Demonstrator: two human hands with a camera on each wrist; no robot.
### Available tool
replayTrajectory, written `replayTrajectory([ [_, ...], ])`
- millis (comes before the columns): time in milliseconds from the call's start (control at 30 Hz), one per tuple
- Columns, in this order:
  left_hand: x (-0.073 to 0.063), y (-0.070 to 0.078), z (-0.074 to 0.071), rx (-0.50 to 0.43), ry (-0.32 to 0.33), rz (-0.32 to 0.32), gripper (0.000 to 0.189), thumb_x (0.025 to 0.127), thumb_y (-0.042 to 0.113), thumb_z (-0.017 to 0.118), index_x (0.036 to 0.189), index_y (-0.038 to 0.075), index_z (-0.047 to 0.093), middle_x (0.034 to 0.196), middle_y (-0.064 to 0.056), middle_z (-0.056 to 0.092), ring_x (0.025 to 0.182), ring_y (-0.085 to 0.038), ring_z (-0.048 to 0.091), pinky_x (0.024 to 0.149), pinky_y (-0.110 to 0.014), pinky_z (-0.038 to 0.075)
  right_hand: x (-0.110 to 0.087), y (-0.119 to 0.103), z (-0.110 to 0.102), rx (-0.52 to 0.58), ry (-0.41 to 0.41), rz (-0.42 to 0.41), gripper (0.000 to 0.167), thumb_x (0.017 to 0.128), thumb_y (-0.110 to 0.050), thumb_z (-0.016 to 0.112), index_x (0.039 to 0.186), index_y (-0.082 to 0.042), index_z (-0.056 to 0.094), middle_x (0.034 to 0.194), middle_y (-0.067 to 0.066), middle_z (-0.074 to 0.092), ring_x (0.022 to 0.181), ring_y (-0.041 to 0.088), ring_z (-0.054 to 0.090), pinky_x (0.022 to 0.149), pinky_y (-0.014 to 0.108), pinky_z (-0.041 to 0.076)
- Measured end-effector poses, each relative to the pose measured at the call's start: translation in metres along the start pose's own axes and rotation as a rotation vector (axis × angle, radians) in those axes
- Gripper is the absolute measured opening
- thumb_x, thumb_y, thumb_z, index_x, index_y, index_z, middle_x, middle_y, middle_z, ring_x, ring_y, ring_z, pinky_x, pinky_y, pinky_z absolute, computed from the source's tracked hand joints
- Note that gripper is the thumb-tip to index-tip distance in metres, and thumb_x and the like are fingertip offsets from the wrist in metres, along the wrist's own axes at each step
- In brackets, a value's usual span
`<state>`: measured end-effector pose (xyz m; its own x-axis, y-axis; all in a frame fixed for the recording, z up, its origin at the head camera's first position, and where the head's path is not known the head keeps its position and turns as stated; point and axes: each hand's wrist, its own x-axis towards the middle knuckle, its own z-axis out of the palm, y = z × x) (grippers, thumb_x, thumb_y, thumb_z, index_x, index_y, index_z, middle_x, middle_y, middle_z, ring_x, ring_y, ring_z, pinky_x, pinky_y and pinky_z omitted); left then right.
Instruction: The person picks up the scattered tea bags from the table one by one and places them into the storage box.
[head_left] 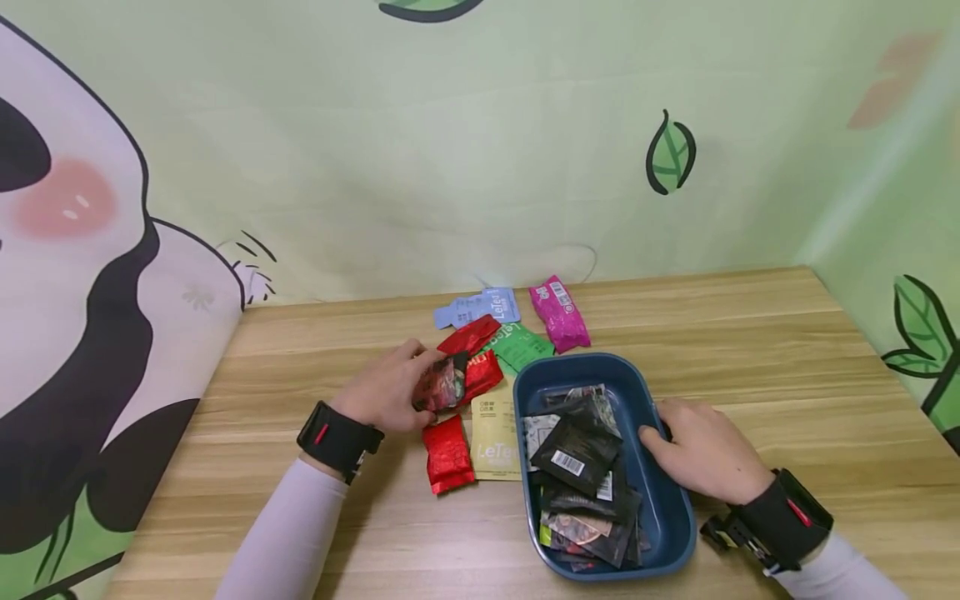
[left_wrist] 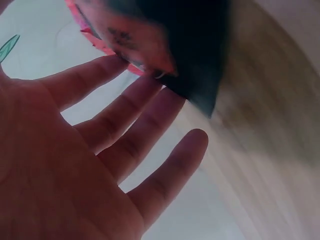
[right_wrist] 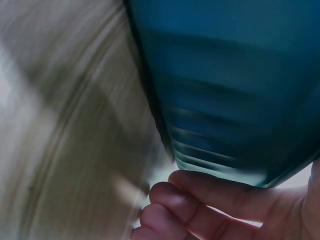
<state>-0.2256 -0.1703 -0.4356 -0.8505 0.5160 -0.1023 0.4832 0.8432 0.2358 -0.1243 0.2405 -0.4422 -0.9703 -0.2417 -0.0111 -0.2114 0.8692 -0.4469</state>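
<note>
My left hand [head_left: 387, 386] pinches a small black packet with a reddish picture [head_left: 441, 383] between thumb and fingers, over the pile of packets. The left wrist view has the fingertips along the edge of this packet [left_wrist: 200, 50], the little finger apart from it. At the right side of a blue plastic bin [head_left: 678, 533], my right hand [head_left: 701, 446] grips the wall with the thumb over the rim. From the right wrist, the fingers [right_wrist: 215, 192] lie against the outside of the bin [right_wrist: 215, 65]. Several black packets [head_left: 581, 458] lie heaped inside the bin.
Around the left hand lie red packets [head_left: 450, 458], a yellow packet [head_left: 495, 433] partly behind the bin, a green packet [head_left: 521, 346] and light blue packets [head_left: 498, 306]. A magenta packet [head_left: 560, 315] lies behind the bin. A printed wall cloth [head_left: 450, 167] borders the wooden table [head_left: 765, 350].
</note>
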Motion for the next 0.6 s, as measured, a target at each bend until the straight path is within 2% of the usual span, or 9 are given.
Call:
replayTrajectory([
  [267, 0.002, -0.002, 0.0, -0.001, 0.0, 0.013, 0.077, 0.072, 0.029, 0.089, 0.141, 0.012, 0.058, 0.117, -0.005, 0.055, 0.1, -0.02, 0.055, 0.084, -0.036, 0.053, 0.0, 0.0, 0.0, 0.009, 0.011, 0.003, 0.024, 0.099, -0.022, 0.062, 0.074, -0.019, 0.06, 0.07, -0.003, 0.053, 0.063, 0.011, 0.05, 0.057, 0.028, 0.039],
  [433, -0.002, 0.001, -0.008, -0.02, 0.071, 0.066, 0.073, 0.069, 0.026, 0.089, 0.134, 0.011, 0.061, 0.111, -0.005, 0.054, 0.097, -0.019, 0.052, 0.079, -0.032, 0.05, 0.0, -0.001, 0.0, 0.012, 0.009, 0.009, 0.024, 0.098, -0.022, 0.062, 0.075, -0.019, 0.061, 0.07, -0.003, 0.053, 0.063, 0.011, 0.051, 0.057, 0.028, 0.039],
  [600, -0.007, 0.019, -0.02, 0.018, 0.139, 0.152, 0.069, 0.068, 0.031, 0.088, 0.13, 0.011, 0.063, 0.107, -0.003, 0.053, 0.092, -0.017, 0.05, 0.073, -0.029, 0.048, -0.001, -0.001, -0.001, 0.009, 0.014, 0.001, 0.023, 0.098, -0.022, 0.063, 0.075, -0.018, 0.061, 0.07, -0.003, 0.052, 0.063, 0.011, 0.05, 0.058, 0.028, 0.038],
])
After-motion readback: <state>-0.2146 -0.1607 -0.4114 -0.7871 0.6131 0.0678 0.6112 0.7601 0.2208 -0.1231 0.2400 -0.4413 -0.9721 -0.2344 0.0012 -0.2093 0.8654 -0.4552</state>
